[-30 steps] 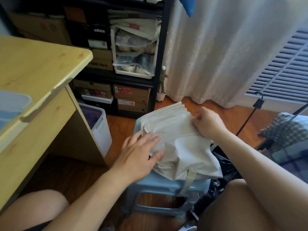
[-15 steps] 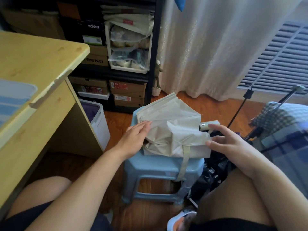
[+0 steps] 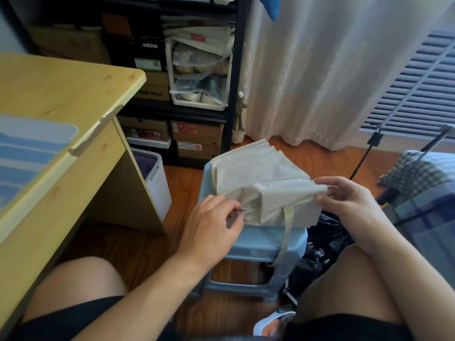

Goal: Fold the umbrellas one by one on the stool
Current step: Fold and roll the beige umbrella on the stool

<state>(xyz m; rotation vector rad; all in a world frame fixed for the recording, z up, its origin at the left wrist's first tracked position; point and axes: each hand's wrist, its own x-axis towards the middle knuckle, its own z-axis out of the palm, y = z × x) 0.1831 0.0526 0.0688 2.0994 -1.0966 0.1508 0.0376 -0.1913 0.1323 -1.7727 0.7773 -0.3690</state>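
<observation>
On the smooth blue plastic stool (image 3: 256,242), both hands, left hand (image 3: 211,222) and right hand (image 3: 349,203), pinch the pleated beige umbrella (image 3: 258,178) fabric.

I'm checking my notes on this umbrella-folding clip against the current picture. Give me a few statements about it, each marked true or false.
1. The beige umbrella lies on the light blue stool. True.
2. The right hand rests idle on the knee. False: it pinches the umbrella's fabric edge.
3. The left hand pinches the umbrella's near left side. True.
4. The umbrella's strap is wrapped tight around it. False: it hangs loose over the stool's front.
5. A wooden desk stands left of the stool. True.
</observation>
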